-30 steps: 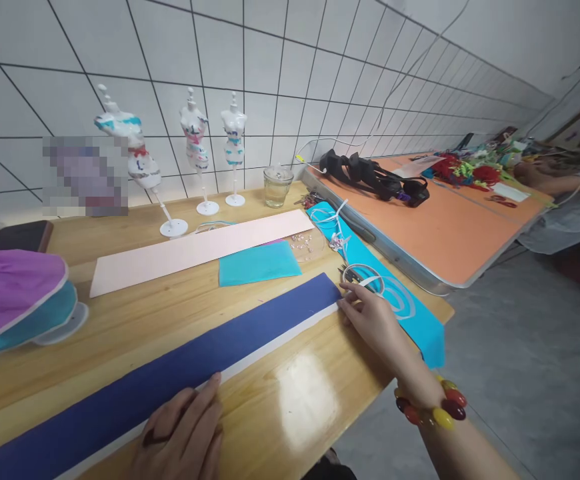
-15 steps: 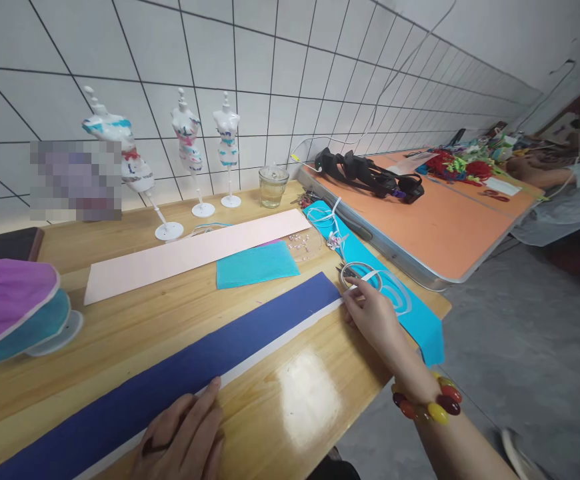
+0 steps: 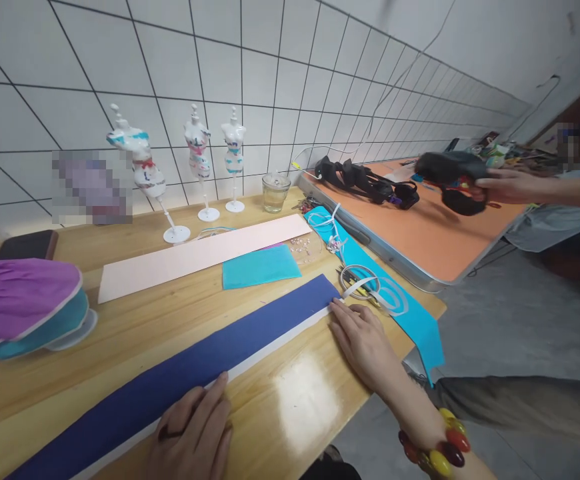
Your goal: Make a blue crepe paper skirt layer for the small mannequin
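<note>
On the counter [image 3: 170, 320]: blue strip [image 3: 185, 368] slanting, white ribbon [image 3: 270, 347] along its near edge.
Left hand [image 3: 193, 430]: fingers laid side by side, 1 fingertip on the ribbon.
Right hand [image 3: 370, 347]: fingers together, touching the ribbon by the strip's right end; cannot tell whether pinching.

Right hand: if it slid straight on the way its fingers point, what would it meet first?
First comes the end of the dark blue strip, just in front of the right hand. Past that, probably the turquoise piece, though the exact heading is hard to judge.
</note>
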